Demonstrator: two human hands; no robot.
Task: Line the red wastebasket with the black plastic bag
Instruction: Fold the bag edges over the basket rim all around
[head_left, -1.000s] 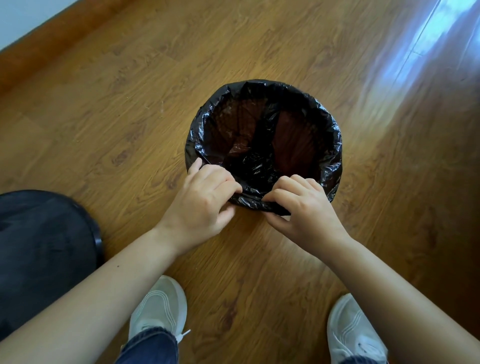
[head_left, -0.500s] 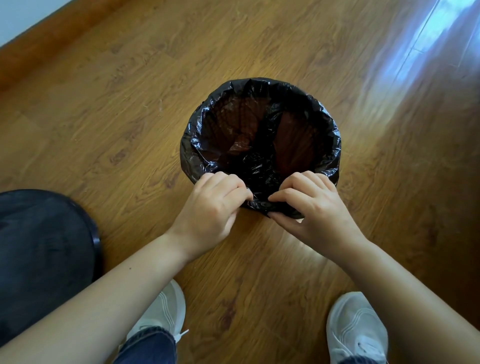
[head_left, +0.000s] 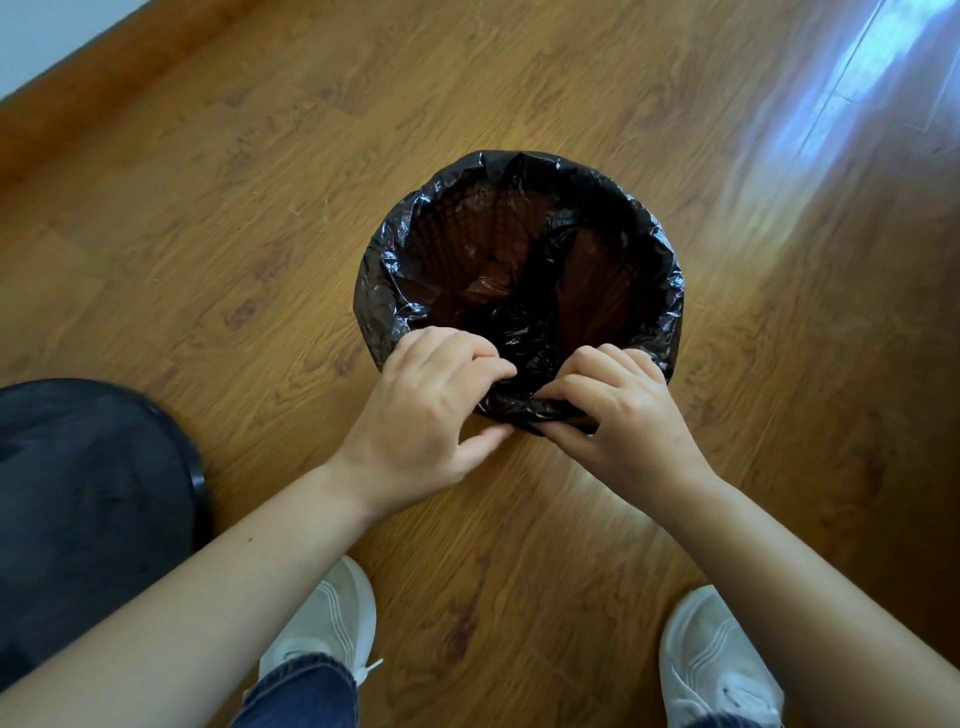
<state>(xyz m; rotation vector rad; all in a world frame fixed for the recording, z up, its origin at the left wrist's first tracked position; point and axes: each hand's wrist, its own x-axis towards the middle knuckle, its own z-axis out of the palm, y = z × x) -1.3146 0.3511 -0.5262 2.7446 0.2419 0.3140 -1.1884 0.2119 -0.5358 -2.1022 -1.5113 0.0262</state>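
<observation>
The black plastic bag (head_left: 660, 270) lies inside the red wastebasket (head_left: 587, 280) and is folded over the whole rim; the basket's red mesh shows only dimly through the thin plastic. The basket stands on the wooden floor. At its near rim my left hand (head_left: 426, 421) has its fingers curled onto the folded bag edge, thumb underneath. Close beside it, my right hand (head_left: 618, 410) pinches a bunched fold of the bag at the same near edge.
A dark round object (head_left: 88, 514) sits on the floor at the left, near my left forearm. My two white shoes (head_left: 327, 623) (head_left: 717, 660) stand below the basket. A wooden skirting board (head_left: 104, 83) runs along the far left.
Both hands have drawn closer together at the near rim, gathering the bag's edge between them. The basket has shifted a little in the view.
</observation>
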